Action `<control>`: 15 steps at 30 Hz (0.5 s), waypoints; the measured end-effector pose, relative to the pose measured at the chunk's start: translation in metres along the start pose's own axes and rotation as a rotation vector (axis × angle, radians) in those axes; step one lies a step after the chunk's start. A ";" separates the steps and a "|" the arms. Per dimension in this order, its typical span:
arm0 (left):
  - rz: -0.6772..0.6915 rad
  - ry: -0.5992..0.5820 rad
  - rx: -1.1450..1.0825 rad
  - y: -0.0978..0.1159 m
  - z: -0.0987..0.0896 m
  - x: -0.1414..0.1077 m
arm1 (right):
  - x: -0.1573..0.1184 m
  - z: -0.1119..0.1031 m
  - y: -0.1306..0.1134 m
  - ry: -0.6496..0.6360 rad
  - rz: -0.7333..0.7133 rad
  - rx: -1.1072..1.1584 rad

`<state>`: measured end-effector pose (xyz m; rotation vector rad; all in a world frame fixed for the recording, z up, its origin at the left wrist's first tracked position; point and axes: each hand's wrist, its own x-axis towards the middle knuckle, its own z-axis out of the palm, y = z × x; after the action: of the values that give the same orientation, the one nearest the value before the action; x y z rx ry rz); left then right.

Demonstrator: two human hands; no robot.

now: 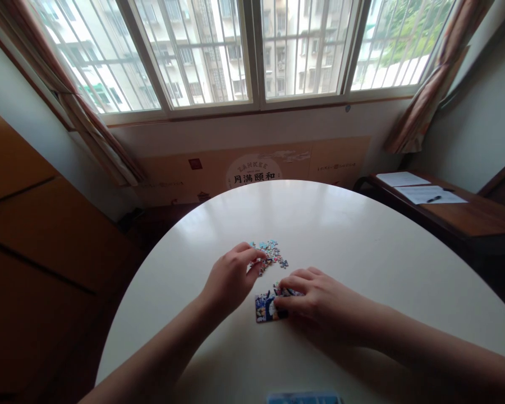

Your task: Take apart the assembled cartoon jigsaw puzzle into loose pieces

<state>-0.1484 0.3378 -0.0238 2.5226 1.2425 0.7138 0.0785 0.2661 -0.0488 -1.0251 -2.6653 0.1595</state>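
Observation:
A loose heap of small jigsaw pieces [271, 252] lies on the white round table [332, 224], with pale blue and multicoloured bits showing. My left hand [233, 275] is at the heap's near left side, its thumb and index finger a little apart; I see no piece between them. Closer to me is a joined section of jigsaw puzzle [264, 307], dark blue and purple with a white patch. Over its right part, my right hand [315, 294] grips it with curled fingers, thumb on the picture and index finger by the top edge. That hand hides much of the section.
At the bottom edge of the view, a blue printed item [305, 398] is partly cut off. A wooden side table [475, 216] at right bears paper sheets [429, 194] and a dark pen [434, 199]. A wooden cabinet [37, 241] stands at left, and barred windows are ahead.

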 end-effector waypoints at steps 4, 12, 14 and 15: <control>0.010 -0.111 0.015 0.008 0.007 -0.006 | -0.002 0.000 0.001 -0.018 0.019 -0.018; 0.025 -0.297 0.084 0.012 0.015 -0.014 | -0.001 -0.006 0.004 -0.039 0.059 0.043; 0.032 -0.321 0.098 0.013 0.016 -0.014 | -0.001 -0.007 0.004 -0.036 0.056 0.060; 0.032 -0.324 0.104 0.013 0.016 -0.014 | -0.001 -0.007 0.003 -0.035 0.053 0.066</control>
<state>-0.1382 0.3192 -0.0368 2.6111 1.1529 0.2355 0.0834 0.2681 -0.0434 -1.0820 -2.6462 0.2770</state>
